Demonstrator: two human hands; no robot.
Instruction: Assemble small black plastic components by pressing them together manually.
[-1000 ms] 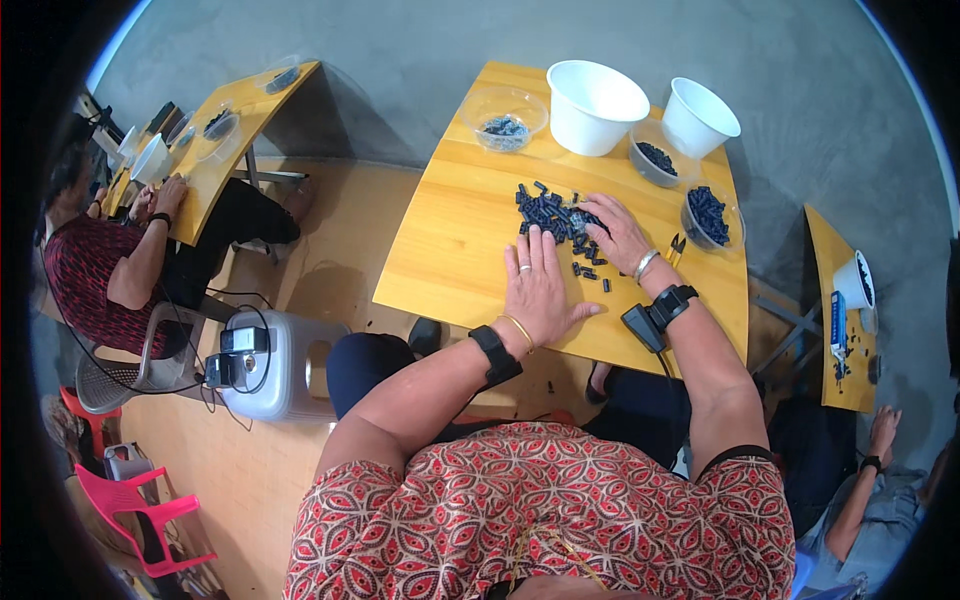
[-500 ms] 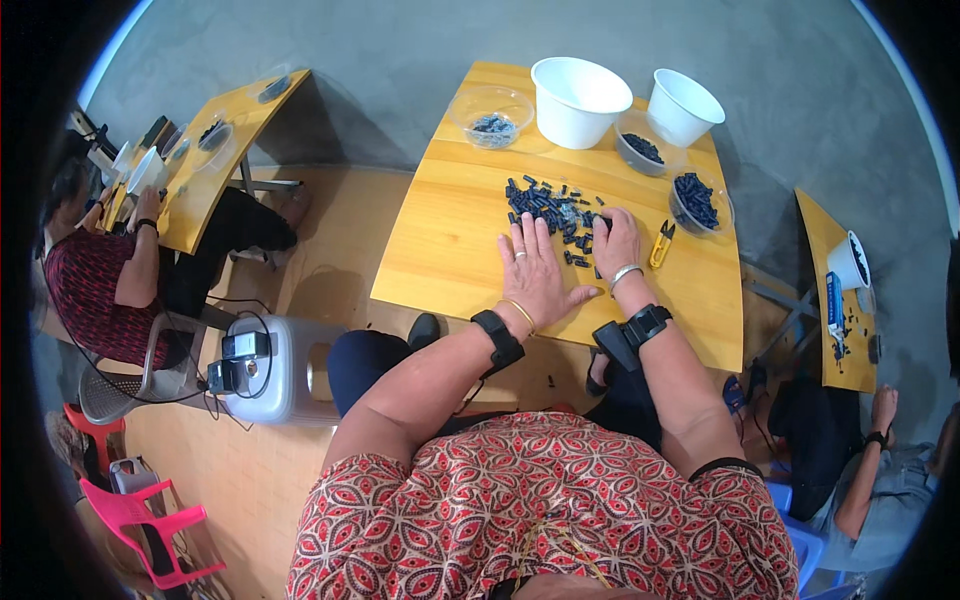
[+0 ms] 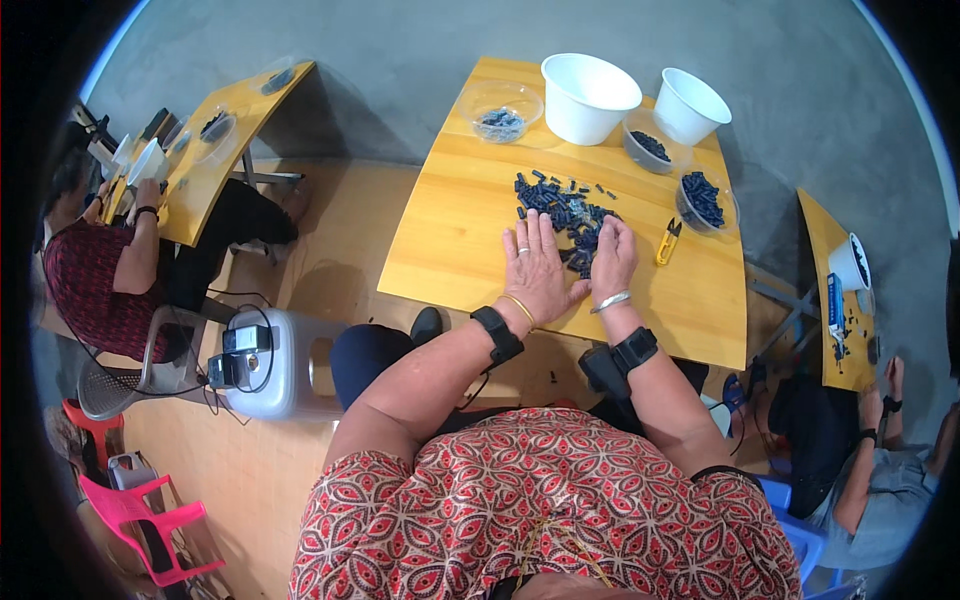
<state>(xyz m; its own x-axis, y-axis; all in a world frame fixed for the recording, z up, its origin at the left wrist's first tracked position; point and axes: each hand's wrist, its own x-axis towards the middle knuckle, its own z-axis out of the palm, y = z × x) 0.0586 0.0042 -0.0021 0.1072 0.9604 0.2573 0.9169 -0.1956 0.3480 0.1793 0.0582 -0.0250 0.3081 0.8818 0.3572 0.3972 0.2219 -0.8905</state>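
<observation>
A: ok so your left hand (image 3: pixel 538 275) is flat, fingers stretched out, no grip on anything. Black pieces (image 3: pixel 562 205) are heaped right at its fingertips.

B: yep, and your right hand (image 3: pixel 613 258) is half curled beside the heap, can't tell if it's pinching any. Snips (image 3: pixel 668 242) lie to its right, bowl (image 3: pixel 706 205) further out past them.

A loose heap of small, navy-black, short plastic-looking cylinders (image 3: pixel 552 200) lies spread near the middle of a yellow wooden counter (image 3: pixel 440 240). The pieces point every which way, many overlapping. Pale grey, translucent-looking bits (image 3: pixel 577 213) mingle among them. A few dark pieces sit apart, just beyond the heap's far right side.
</observation>
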